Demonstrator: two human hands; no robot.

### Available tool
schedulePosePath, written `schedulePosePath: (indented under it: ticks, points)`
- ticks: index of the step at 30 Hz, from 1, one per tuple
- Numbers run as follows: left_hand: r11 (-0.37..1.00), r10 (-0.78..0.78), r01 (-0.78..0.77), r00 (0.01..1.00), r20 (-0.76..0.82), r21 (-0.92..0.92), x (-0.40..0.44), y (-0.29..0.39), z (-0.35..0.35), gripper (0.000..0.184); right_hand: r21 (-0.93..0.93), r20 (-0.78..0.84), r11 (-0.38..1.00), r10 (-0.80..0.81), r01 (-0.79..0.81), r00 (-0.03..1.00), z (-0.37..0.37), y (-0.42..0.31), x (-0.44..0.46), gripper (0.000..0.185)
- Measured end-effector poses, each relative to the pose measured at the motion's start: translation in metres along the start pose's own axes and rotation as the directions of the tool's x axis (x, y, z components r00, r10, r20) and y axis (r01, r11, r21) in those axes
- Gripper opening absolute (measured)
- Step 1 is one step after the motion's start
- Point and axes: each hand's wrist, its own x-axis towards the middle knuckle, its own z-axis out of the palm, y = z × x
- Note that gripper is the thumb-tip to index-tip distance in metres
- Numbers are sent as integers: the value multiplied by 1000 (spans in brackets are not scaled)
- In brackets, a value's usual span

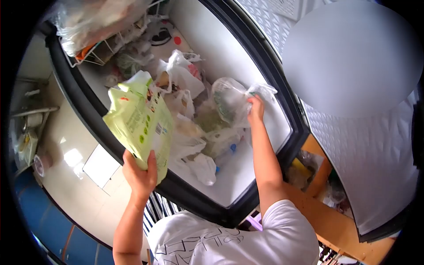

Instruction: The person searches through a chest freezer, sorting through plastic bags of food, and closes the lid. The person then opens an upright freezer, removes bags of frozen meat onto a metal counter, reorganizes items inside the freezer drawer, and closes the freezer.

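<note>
My left hand (pixel 140 173) grips the lower edge of a light green printed package (pixel 143 121), thumb on its front, above the near left rim of a chest freezer (pixel 185 191). Inside the freezer, toward its right wall, my right hand (pixel 255 108) is closed on the gathered neck of a clear plastic bag (pixel 229 99) with something round and dark green in it. White plastic bags (pixel 183 79) and other bagged items lie beside and below it on the freezer floor.
A white wire basket (pixel 99 51) holding a large clear bag (pixel 101 22) hangs at the freezer's upper left. The raised lid (pixel 362 145) stands on the right. Below it is a wooden shelf (pixel 331 221) with bagged items. Tiled floor and a rack (pixel 31 119) show at left.
</note>
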Motion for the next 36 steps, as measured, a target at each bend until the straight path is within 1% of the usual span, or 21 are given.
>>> schedulePosePath:
  ticks: [1, 3, 7, 9, 13, 16, 17, 19, 20, 21, 23, 25, 26, 27, 29, 30, 31, 32, 34, 35, 36]
  points:
    - [1000, 1, -1, 1000, 6, 12, 1, 3, -1, 41, 6, 23, 1000, -4, 4, 1000, 20, 4, 11, 54]
    - [1000, 4, -4, 1000, 20, 15, 1, 1, -1, 42, -111, 264, 991, -45, 76, 963, 59, 16, 36, 54]
    - [998, 8, -8, 1000, 8, 68, 3, 1, -1, 42, 59, 184, 991, -126, 117, 975, 162, 16, 41, 52]
    - [998, 33, -35, 999, 32, 60, 4, 2, -2, 43, 52, 391, 983, -183, 177, 902, 203, -7, 31, 50]
    - [996, 49, -51, 998, 39, 69, 7, 3, 0, 41, 48, 613, 966, -228, 253, 757, 278, -13, 28, 51]
    - [998, 32, -34, 999, 38, 53, 8, 3, -1, 36, -222, 774, 880, -102, 419, 625, 295, 10, 38, 69]
    - [998, 23, -26, 999, 47, 54, 9, 4, -1, 34, -286, 781, 880, -14, 378, 625, 291, 19, 40, 74]
    - [999, 27, -28, 999, 35, 39, 9, 5, 0, 32, -278, 797, 818, -97, 504, 596, 279, 45, 40, 73]
    - [999, 30, -30, 1000, 2, 34, 9, 6, 1, 31, -392, 764, 762, -43, 516, 644, 263, 40, 24, 68]
    - [999, 33, -33, 999, 23, 21, 9, 6, 2, 31, -455, 747, 648, -96, 611, 658, 249, 54, 22, 64]
    - [1000, 4, -4, 1000, 9, 1, 8, 5, 1, 31, -199, 766, 744, -288, 638, 575, 207, 66, -2, 61]
    - [1000, 13, -13, 1000, 18, -14, 8, 5, 2, 31, -411, 730, 546, -283, 730, 622, 152, 82, -5, 62]
    - [999, 32, -32, 999, 17, -7, 8, 5, 1, 31, -592, 697, 330, -247, 735, 673, 121, 78, -8, 63]
    - [999, 52, -52, 999, 11, 1, 9, 5, 1, 32, -722, 657, 86, -227, 687, 719, 92, 70, -7, 65]
    - [999, 49, -49, 999, 24, 15, 8, 5, 1, 32, -817, 570, -75, -253, 571, 782, 31, 85, 5, 50]
    - [998, 50, -51, 998, 30, 31, 8, 5, 1, 31, -894, 434, 80, -90, 441, 896, 17, 90, 7, 46]
    - [998, 50, -51, 998, 34, 29, 7, 4, 1, 31, -940, 296, 205, 95, 273, 950, 7, 94, 9, 44]
    - [999, 44, -45, 999, 27, 28, 7, 4, 2, 32, -941, 293, 204, 93, 269, 952, -2, 105, 13, 44]
    - [999, 36, -37, 999, 23, 29, 7, 3, 2, 32, -802, 553, 382, 186, 459, 812, -20, 124, 12, 47]
    - [999, 31, -32, 999, 28, 26, 7, 3, 2, 33, -802, 553, 382, 186, 459, 812, -16, 117, -4, 47]
    - [999, 25, -26, 999, 36, 22, 7, 3, 2, 33, -860, 482, 267, 143, 435, 865, -11, 113, -24, 52]
